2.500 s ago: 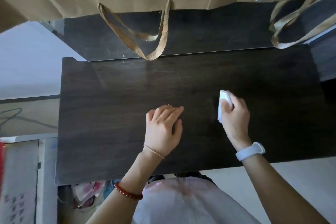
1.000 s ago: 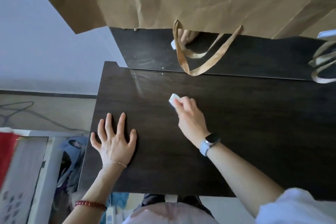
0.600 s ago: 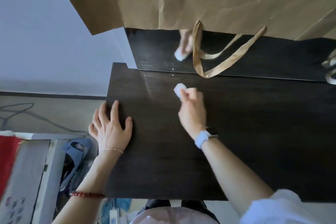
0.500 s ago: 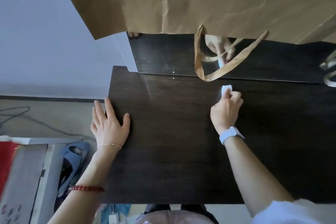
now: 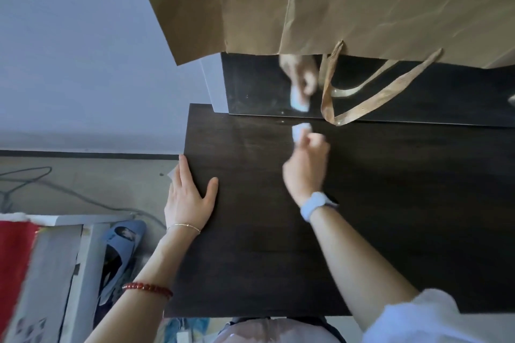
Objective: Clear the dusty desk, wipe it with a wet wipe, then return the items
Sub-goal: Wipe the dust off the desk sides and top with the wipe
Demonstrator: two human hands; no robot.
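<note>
The dark wooden desk fills the middle and right of the view. My right hand, blurred by motion, grips a folded white wet wipe and presses it on the desk near its back edge. A glossy dark back panel mirrors the hand and wipe. My left hand lies flat at the desk's left edge, fingers together over the edge, thumb on the top, holding nothing.
A large brown paper bag hangs over the back, its ribbon handle drooping to the desk just right of the wipe. Left of the desk are a grey floor with cables, a blue slipper and a white box edge.
My right hand swept the wipe left along the back edge, from under the ribbon handle to left of it. My left hand stayed at the desk's left edge.
</note>
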